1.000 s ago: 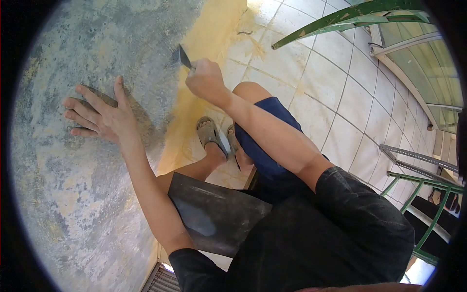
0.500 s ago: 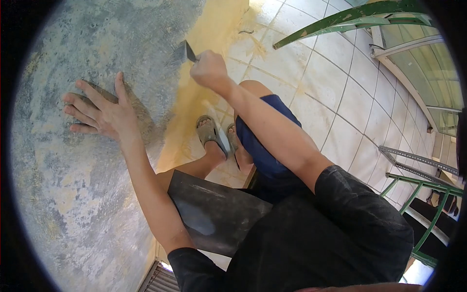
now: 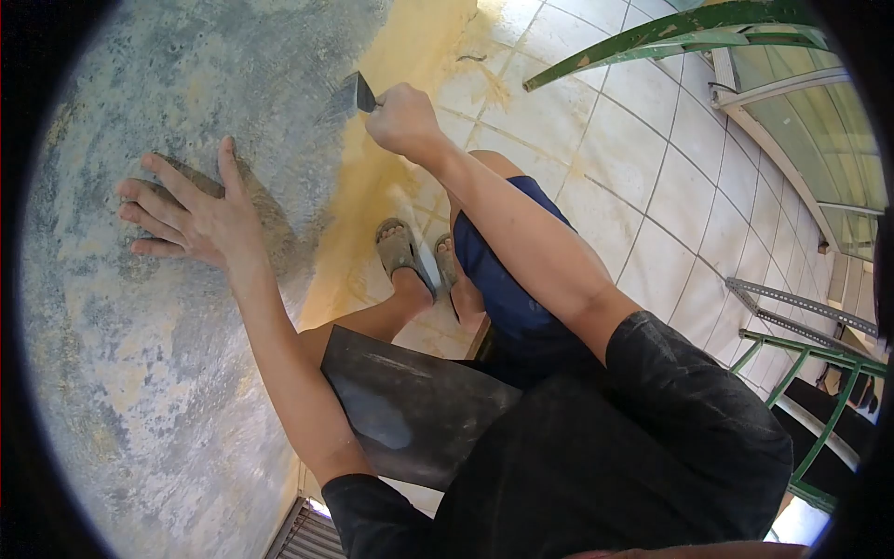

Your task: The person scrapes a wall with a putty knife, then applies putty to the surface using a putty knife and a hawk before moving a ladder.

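Observation:
My right hand [image 3: 402, 118] grips a metal scraper [image 3: 358, 93], its flat blade pressed against the wall where grey bare surface meets yellow paint [image 3: 410, 47]. My left hand [image 3: 186, 212] lies flat on the scraped grey wall [image 3: 140, 326], fingers spread, holding nothing. Yellow dust [image 3: 363, 200] coats the strip below the blade and the tiles at the wall's foot.
My sandalled feet [image 3: 410, 256] rest on the white tiled floor [image 3: 652, 186]. A dark flat board [image 3: 410, 410] lies across my lap. Green metal frames [image 3: 670, 33] stand at the top right and at the right edge [image 3: 810, 373]. A grate [image 3: 312, 536] shows at the bottom.
My right hand has pushed the scraper up along the wall, away from my body. My left hand has stayed flat in place.

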`<state>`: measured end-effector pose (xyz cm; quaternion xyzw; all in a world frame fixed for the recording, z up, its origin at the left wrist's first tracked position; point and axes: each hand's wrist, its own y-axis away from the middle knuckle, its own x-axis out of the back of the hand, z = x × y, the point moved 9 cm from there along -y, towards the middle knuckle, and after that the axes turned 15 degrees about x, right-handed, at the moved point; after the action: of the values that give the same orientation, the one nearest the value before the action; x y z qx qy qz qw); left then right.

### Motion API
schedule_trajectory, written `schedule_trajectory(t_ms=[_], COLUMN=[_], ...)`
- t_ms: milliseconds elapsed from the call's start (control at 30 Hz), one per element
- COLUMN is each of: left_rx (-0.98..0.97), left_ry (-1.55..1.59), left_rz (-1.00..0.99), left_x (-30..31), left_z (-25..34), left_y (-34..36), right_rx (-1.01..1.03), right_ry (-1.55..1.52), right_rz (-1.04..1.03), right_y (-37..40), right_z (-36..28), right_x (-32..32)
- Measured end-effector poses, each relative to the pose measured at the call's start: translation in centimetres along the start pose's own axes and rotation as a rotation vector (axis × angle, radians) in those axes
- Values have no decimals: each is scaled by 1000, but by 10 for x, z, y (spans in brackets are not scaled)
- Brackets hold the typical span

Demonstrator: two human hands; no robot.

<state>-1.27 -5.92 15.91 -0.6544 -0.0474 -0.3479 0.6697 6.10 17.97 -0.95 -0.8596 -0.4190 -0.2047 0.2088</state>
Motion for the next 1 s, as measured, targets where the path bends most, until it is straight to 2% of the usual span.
schedule_trajectory(t_ms=[67,300,367,467,567,700,767,867,1000], left_rx=[4,5,6,11,14,19,12,-2,14], left_ry=[-25,-3,-24,-6,-35,12,-22,-19,-21], left_rz=[11,-4,1,-13,-7,-18,-3,2,5], left_x=[-1,-3,-2,-1,-2,1,-1,-1,0], left_z=[0,0,-1,0,-1,1,0,0,1], left_y=[-1,-2,-1,-2,-1,-2,-2,-1,-4], right_rx=[66,84,94,-3,54,-8,116,88,56], right_ry=[53,52,63,16,44,-5,87,56,55], right_rz=[-14,15,-56,1,-39,-46,-20,45,11], right_y=[-3,-4,2,-7,2,-4,-2,-6,-10], right_z=[-13,-15,-26,0,-20,-2,-21,-4,-4], right_x=[2,10,5,-1,3,3,2,-1,2])
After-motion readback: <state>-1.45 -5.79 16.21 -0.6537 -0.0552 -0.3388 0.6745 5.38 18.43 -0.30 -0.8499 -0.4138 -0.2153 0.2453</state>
